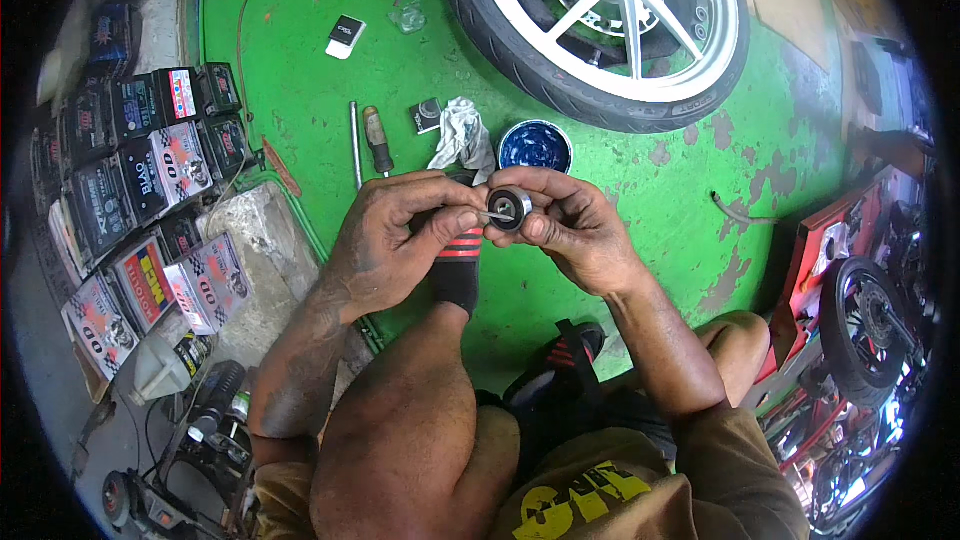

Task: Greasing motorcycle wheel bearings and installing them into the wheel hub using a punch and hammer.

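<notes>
My right hand (570, 225) holds a small round black-and-silver bearing (509, 207) between fingers and thumb, its face turned toward me. My left hand (395, 235) pinches a thin pointed metal tool (488, 213) whose tip touches the bearing's face. Both hands meet above the green floor, over my black-and-red sock (460, 260). Just beyond the hands sit a round tub of blue grease (535, 145) and a crumpled white rag (462, 135).
A motorcycle wheel with white spokes (600, 20) lies at the top. A screwdriver (378, 140), a thin metal rod (355, 145), a small box (427, 116) and a white card (345, 37) lie on the green floor (300, 90). Stacked boxes (140, 180) line the left; another wheel (865, 325) stands right.
</notes>
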A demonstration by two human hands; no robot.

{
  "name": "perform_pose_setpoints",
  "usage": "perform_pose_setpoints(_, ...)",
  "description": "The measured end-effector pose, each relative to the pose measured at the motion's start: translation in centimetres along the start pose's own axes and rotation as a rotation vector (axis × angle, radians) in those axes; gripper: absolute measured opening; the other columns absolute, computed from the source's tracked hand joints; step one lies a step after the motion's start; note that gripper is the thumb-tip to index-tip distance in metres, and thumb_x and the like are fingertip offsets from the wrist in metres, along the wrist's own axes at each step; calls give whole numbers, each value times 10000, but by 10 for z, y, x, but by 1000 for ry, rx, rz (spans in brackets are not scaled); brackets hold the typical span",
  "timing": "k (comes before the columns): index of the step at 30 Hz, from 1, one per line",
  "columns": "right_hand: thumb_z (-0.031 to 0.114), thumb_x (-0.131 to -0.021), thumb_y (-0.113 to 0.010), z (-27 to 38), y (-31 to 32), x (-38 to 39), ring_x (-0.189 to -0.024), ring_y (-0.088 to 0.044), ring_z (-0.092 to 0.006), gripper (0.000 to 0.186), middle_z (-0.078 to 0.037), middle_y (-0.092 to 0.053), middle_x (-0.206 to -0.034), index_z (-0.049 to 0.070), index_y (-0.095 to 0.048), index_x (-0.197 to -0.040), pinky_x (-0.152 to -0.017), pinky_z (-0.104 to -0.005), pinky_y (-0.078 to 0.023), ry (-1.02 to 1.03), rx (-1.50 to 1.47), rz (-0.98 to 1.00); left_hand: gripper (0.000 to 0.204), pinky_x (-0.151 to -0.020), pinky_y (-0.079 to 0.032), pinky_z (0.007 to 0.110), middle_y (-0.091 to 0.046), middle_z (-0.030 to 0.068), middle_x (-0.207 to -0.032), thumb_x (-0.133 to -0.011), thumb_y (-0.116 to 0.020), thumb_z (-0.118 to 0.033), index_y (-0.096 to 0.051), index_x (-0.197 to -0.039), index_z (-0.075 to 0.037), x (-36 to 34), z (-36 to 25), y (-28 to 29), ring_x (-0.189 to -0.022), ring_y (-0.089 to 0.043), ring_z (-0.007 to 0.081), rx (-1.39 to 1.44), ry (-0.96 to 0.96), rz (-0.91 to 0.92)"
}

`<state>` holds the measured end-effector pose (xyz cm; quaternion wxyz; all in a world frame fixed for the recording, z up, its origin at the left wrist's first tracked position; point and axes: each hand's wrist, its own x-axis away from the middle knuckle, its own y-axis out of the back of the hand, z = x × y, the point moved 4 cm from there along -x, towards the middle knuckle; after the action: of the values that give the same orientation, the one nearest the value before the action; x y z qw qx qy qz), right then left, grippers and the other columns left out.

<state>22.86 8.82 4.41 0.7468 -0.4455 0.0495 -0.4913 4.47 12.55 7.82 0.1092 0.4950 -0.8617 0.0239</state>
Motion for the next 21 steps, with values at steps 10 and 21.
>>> perform_pose_setpoints(10,223,-980,-623,-20,4,-1,-1027,-667,-214,486,-120,-631,-1224,-20,-474,-1373,-935,-350,-540,-30,-100,-161,135,-722,-513,366,-637,155,-906,-993,-552,-123,-595,-1024,1,8,33,-20,-829,-652,299,-204,-8,-100)
perform_pose_setpoints(21,213,-999,-588,-42,11,-10,-1003,-677,-198,428,-124,-634,-1224,-15,-490,-1347,-891,-320,-554,34,-241,-190,139,-733,-476,360,-587,134,-870,-1030,-491,-138,-522,-997,-7,14,61,-35,-812,-602,261,-99,-5,-214)
